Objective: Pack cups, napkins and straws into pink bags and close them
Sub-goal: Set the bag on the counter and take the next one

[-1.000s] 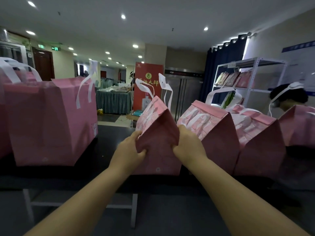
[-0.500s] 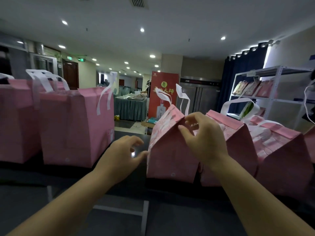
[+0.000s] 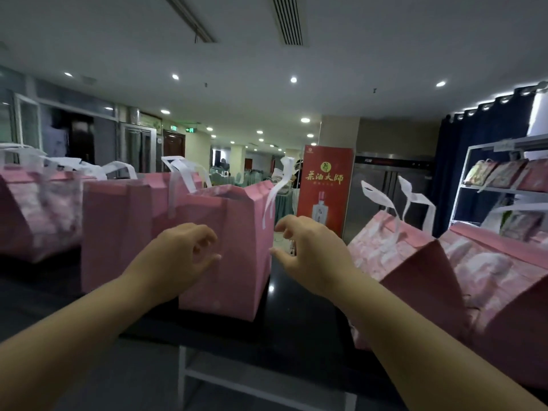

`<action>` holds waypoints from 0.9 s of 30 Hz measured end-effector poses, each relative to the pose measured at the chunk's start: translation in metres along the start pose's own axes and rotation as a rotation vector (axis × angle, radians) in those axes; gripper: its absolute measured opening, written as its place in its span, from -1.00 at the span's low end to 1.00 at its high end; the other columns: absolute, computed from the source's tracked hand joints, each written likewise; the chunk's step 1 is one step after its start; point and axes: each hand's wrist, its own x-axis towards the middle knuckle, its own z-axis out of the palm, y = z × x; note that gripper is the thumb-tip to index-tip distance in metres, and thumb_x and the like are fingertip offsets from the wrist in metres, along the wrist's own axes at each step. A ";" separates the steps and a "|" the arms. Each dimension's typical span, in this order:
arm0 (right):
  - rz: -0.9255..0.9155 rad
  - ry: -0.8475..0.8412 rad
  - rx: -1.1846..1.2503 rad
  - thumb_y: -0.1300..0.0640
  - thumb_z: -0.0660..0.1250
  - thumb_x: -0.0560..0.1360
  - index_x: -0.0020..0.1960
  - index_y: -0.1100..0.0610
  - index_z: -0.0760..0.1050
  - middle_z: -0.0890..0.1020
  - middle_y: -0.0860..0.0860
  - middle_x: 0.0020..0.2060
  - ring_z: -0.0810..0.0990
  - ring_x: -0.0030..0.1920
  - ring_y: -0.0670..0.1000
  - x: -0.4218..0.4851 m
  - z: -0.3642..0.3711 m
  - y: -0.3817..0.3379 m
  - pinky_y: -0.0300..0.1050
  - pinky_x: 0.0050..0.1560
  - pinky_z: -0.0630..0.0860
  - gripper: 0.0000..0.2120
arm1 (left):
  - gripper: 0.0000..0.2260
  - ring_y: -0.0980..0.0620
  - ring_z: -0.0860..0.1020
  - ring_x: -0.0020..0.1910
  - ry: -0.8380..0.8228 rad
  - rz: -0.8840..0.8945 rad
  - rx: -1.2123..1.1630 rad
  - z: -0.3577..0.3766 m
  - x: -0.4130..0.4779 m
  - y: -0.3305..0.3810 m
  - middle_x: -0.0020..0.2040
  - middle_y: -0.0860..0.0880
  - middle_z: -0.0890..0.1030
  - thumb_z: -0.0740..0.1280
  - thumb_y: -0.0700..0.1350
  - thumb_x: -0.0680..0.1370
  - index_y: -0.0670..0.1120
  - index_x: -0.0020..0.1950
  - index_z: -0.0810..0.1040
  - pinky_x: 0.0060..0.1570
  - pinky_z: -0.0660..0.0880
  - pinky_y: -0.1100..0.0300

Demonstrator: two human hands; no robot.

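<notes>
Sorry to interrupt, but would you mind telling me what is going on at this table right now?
A person stands at a dark table lined with pink bags. The left hand and right hand reach, fingers loosely curled and holding nothing, toward either side of the open pink bag in the middle; whether they touch it is unclear. Closed bags stand to its right, more open bags to its left.

Left of the red, gold-lettered banner [image 3: 324,185] stands a plain pink bag [image 3: 237,277] with white handles [image 3: 274,200]; right, a pale-mottled pink bag [image 3: 382,256].
</notes>
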 end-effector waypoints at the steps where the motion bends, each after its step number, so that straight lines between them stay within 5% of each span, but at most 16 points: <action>1: 0.006 0.015 -0.008 -0.04 0.35 0.47 0.23 0.07 0.43 0.56 0.03 0.03 0.55 -0.06 0.03 0.011 0.007 -0.005 -0.09 -0.14 0.53 -0.63 | -0.73 0.02 0.55 -0.17 0.013 0.002 0.012 -0.003 0.006 -0.011 -0.08 -0.04 0.57 0.46 -0.10 0.39 -0.11 0.05 0.56 -0.12 0.55 0.06; 6: 0.060 0.050 0.003 0.00 0.39 0.45 0.40 -0.01 0.28 0.46 0.10 0.13 0.48 -0.10 0.03 0.058 0.036 -0.018 -0.09 -0.11 0.53 -0.44 | -0.49 -0.17 0.47 0.10 0.064 -0.064 0.031 -0.006 0.043 -0.054 0.16 -0.15 0.43 0.45 -0.11 0.39 -0.10 0.30 0.38 0.09 0.47 -0.12; 10: 0.193 -0.033 -0.019 0.00 0.37 0.47 0.45 0.00 0.15 0.37 0.14 0.31 0.51 0.12 0.18 0.081 0.051 -0.017 0.04 0.04 0.53 -0.36 | -0.43 -0.21 0.43 0.19 -0.007 -0.160 0.006 0.006 0.069 -0.074 0.27 -0.19 0.37 0.41 -0.10 0.43 -0.11 0.37 0.26 0.14 0.40 -0.11; 17: 0.277 -0.019 0.032 0.20 0.34 0.49 0.30 0.17 0.41 0.59 0.17 0.09 0.54 0.10 0.18 0.090 0.061 -0.017 0.05 0.09 0.50 -0.61 | -0.54 -0.17 0.56 0.03 0.037 -0.067 -0.129 0.023 0.086 -0.081 0.08 -0.17 0.60 0.36 -0.25 0.43 -0.06 0.31 0.37 0.03 0.50 -0.06; 27: 0.069 0.290 0.060 0.34 0.36 0.44 0.18 0.23 0.54 0.67 0.14 -0.05 0.64 -0.08 0.09 0.045 0.006 -0.038 0.03 -0.02 0.57 -0.69 | -0.55 0.06 0.52 -0.28 0.188 0.235 -0.188 -0.009 0.058 -0.035 -0.06 -0.17 0.63 0.37 -0.39 0.38 -0.16 0.24 0.46 -0.13 0.47 0.20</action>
